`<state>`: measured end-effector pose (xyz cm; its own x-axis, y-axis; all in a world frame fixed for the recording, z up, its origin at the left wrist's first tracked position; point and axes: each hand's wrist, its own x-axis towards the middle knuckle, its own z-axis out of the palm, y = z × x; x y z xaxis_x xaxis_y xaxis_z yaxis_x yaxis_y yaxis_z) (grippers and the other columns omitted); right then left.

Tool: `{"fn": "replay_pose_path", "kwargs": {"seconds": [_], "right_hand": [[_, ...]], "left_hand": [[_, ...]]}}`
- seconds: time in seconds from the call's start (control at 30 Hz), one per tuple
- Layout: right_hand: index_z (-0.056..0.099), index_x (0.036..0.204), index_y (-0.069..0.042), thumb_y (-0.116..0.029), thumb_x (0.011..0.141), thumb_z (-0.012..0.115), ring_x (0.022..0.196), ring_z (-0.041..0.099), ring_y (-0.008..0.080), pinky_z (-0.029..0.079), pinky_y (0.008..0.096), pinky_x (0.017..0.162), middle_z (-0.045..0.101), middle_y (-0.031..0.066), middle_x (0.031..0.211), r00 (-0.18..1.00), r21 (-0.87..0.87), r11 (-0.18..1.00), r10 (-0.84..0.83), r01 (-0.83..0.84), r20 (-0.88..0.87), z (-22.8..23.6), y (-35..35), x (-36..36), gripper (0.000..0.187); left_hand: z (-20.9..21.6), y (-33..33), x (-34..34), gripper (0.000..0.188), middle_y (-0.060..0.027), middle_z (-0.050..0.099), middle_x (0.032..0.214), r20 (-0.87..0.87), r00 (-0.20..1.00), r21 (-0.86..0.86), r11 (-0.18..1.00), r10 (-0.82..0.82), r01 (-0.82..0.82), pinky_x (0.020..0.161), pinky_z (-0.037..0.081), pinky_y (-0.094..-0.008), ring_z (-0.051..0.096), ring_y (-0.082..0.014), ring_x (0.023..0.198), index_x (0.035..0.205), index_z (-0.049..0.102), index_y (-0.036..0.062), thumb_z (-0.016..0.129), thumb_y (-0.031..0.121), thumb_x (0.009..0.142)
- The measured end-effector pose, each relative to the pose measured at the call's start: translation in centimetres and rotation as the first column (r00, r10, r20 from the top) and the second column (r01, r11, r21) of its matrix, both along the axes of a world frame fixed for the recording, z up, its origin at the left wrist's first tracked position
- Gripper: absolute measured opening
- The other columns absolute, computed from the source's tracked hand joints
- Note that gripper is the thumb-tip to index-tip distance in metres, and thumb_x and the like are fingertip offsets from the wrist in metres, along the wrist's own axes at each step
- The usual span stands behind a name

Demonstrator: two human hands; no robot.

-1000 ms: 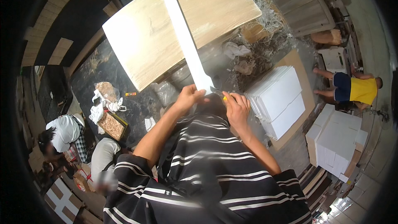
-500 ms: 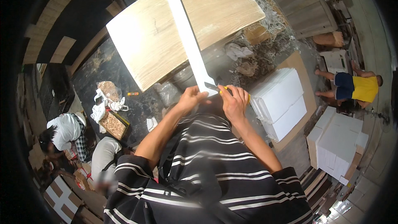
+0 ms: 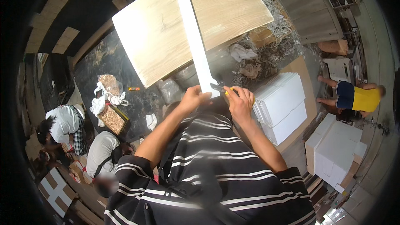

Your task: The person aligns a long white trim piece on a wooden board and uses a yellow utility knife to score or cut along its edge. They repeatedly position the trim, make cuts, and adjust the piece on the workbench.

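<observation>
A long narrow white strip (image 3: 193, 31), flared at its near end, lies across a wood-grain board (image 3: 154, 37) and reaches over the board's near edge toward my body. My left hand (image 3: 193, 100) pinches the strip's near end between thumb and fingers. Closed around a yellow-handled utility knife (image 3: 217, 87) is my right hand (image 3: 241, 105), just right of the strip's end. The dark blade lies at the flared corner; whether it cuts in there I cannot tell.
A stack of white sheets (image 3: 278, 110) lies on cardboard to my right, with white boxes (image 3: 337, 152) beyond. Paper shreds (image 3: 277, 29) pile beside the board. At left sit a box of wood shavings (image 3: 111, 120) and two people; another person in yellow (image 3: 366, 98) is far right.
The view has shifted a little, so the board and strip appear slightly further right. Both hands keep their grips, and the blade stays by the strip's corner, with its tip slightly more to the right.
</observation>
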<state>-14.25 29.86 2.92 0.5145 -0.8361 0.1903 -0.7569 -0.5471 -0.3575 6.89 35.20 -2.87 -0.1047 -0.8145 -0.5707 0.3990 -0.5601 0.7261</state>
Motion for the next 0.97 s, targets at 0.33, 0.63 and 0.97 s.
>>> {"fn": "replay_pose_path", "kwargs": {"seconds": [0.33, 0.63, 0.97], "right_hand": [[0.074, 0.12, -0.021, -0.02, 0.092, 0.068, 0.103, 0.058, 0.0264, 0.038, 0.0433, 0.096, 0.066, 0.0053, 0.111, 0.996, -0.03, 0.997, 0.072, -0.073, -0.046, -0.5, -1.9, 0.5, 0.029], [0.075, 0.117, -0.021, -0.018, 0.091, 0.069, 0.102, 0.059, 0.0254, 0.038, 0.0427, 0.093, 0.067, 0.0045, 0.108, 0.988, -0.045, 0.988, 0.151, -0.15, 0.015, -0.7, -3.7, 1.6, 0.027], [0.076, 0.118, -0.021, -0.019, 0.087, 0.073, 0.101, 0.059, 0.0249, 0.037, 0.043, 0.093, 0.068, 0.0037, 0.108, 0.963, 0.025, 0.962, 0.27, -0.27, 0.006, -0.2, -4.7, -0.9, 0.03]], "left_hand": [[-0.3, -0.2, -0.4, 0.025, -0.0116, 0.071, 0.11, -0.028, 0.999, -0.049, 0.999, 0.016, -0.017, 0.081, 0.061, -0.0342, 0.068, -0.0185, 0.091, 0.118, 0.064, -0.0073, 0.066, 0.008, 0.099], [0.0, -0.1, -0.2, 0.025, -0.012, 0.071, 0.105, 0.058, 0.998, -0.045, 0.999, -0.001, 0.004, 0.079, 0.06, -0.0335, 0.069, -0.0183, 0.086, 0.115, 0.065, -0.0087, 0.068, 0.009, 0.098], [-1.3, 0.9, -0.7, 0.028, -0.0091, 0.073, 0.096, 0.196, 0.981, 0.047, 0.999, 0.003, -0.013, 0.076, 0.056, -0.0295, 0.07, -0.0161, 0.084, 0.114, 0.067, -0.0031, 0.074, 0.017, 0.095]]}}
